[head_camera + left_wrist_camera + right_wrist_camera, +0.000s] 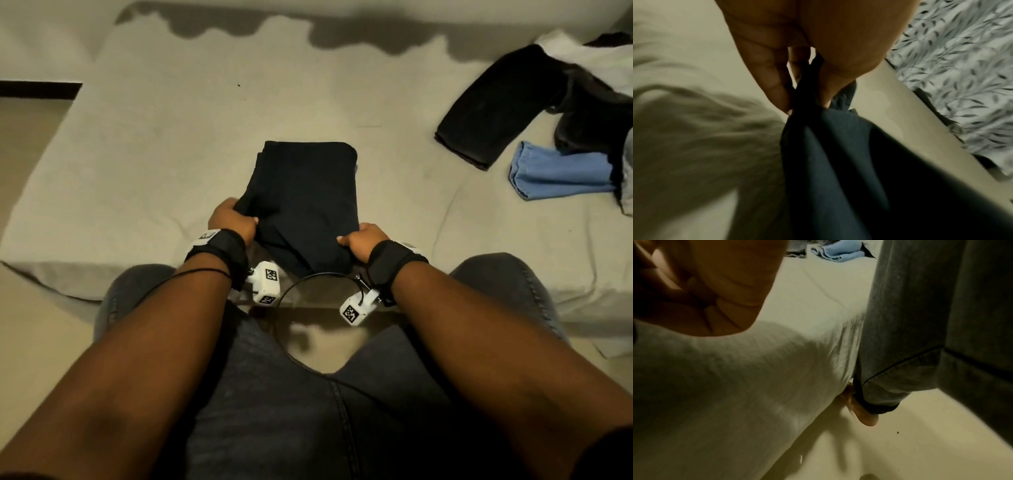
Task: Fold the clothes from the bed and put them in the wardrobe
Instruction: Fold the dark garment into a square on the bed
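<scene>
I have the dark folded garment (305,202) lying on the bed (137,164), its near end drawn to the bed's front edge where I stand. My left hand (233,219) pinches the near left corner; the left wrist view shows the cloth bunched between thumb and fingers (777,91). My right hand (363,241) grasps the near right corner, thumb on top; the right wrist view shows curled fingers but not the cloth itself.

Reason for the two-corner grip, as I judge it: holding both near corners keeps the layers stacked, so the garment can be doubled over or lifted without sliding apart.

Far end of the garment is square; left side shows stepped layers, slightly uneven.

Room: bare sheet beyond the garment and left of it. Well to the right of the garment lie black trousers (496,102) and a blue cloth (561,173), unfolded, apart from my work. Wardrobe not in view.
</scene>
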Demonstrator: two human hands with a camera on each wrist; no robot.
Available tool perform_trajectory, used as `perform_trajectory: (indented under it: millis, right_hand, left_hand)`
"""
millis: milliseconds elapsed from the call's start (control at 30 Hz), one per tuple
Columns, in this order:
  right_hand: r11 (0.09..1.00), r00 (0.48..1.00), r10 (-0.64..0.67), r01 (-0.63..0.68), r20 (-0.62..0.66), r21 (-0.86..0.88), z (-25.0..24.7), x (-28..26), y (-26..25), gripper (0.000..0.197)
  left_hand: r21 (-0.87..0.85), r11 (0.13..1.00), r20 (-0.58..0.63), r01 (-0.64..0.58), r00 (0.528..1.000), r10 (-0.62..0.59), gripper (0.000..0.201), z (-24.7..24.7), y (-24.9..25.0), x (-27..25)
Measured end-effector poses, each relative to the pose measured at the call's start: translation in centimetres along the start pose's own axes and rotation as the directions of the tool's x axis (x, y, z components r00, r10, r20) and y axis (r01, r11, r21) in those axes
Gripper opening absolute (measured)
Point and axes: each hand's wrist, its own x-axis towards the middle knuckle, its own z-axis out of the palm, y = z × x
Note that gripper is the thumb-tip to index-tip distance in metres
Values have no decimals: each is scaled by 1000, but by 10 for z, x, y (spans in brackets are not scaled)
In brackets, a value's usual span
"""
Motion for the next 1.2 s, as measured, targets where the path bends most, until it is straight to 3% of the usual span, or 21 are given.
perform_trajectory:
  millis: [67,100,167,200,267,333,367,433,500,567,600,667,733,800,867,933,1000,1100,1200]
  right_hand:
    - [994,995,-95,96,-36,51,-1,-18,-1,36]
    - [985,988,-152,154,-26,82,3,-31,0,35]
    - [969,972,-225,215,69,123,23,-55,12,27]
    - [972,960,-228,216,161,88,30,-67,18,20]
    - [960,899,-197,258,392,-109,38,-84,28,20]
    - [892,808,-111,338,579,-299,32,-87,30,28]
    - [851,809,-104,374,579,-370,24,-82,27,32]
    - [832,897,-177,357,405,-425,0,-67,18,39]
    - [872,955,-287,294,77,-391,-32,-46,11,37]
    - [912,910,-335,248,-244,-327,-63,-24,8,35]
    - [928,893,-316,221,-319,-302,-75,-14,9,41]
    - [961,929,-213,142,-302,-239,-86,5,17,68]
    - [992,983,-97,83,-159,-93,-78,18,25,95]
    - [999,994,-53,53,-91,-4,-63,25,30,105]
    - [996,994,-75,78,-82,37,-53,28,29,87]
    - [991,995,-100,101,-25,82,-53,24,23,43]
    - [990,993,-116,115,8,85,-62,22,19,16]
    - [986,980,-162,166,-115,25,-86,13,20,17]
    - [985,956,-169,174,-238,2,-108,-7,33,23]
  left_hand:
    - [16,984,-64,-177,982,178,21,-2,18,-3]
    - [43,955,-92,-292,951,295,23,-4,24,-2]
    - [87,873,-93,-480,868,487,31,-8,32,6]
    - [89,850,-80,-518,847,525,34,-9,33,13]
    - [85,886,-62,-455,885,461,42,-12,25,26]
    - [76,970,-76,-232,968,238,60,-12,12,33]
    - [85,991,-67,-108,991,114,69,-11,7,33]
    - [112,993,-13,34,999,-33,77,-10,3,29]
    - [90,995,48,52,997,-57,87,-9,5,17]
    - [30,997,108,66,992,-69,100,-9,5,-3]
    - [-9,996,152,91,984,-89,105,-6,3,-14]
    - [-48,981,286,189,943,-168,107,2,-5,-34]
    - [-40,957,369,287,894,-253,107,11,-18,-47]
    - [-12,947,390,322,873,-292,99,17,-30,-52]
    - [29,961,394,274,881,-262,79,16,-34,-52]
    - [78,983,339,163,923,-180,59,13,-34,-47]
    - [84,994,269,73,959,-93,53,7,-26,-42]
    - [14,993,189,-115,976,111,50,2,-4,-41]
    - [16,949,140,-314,941,309,48,9,13,-42]
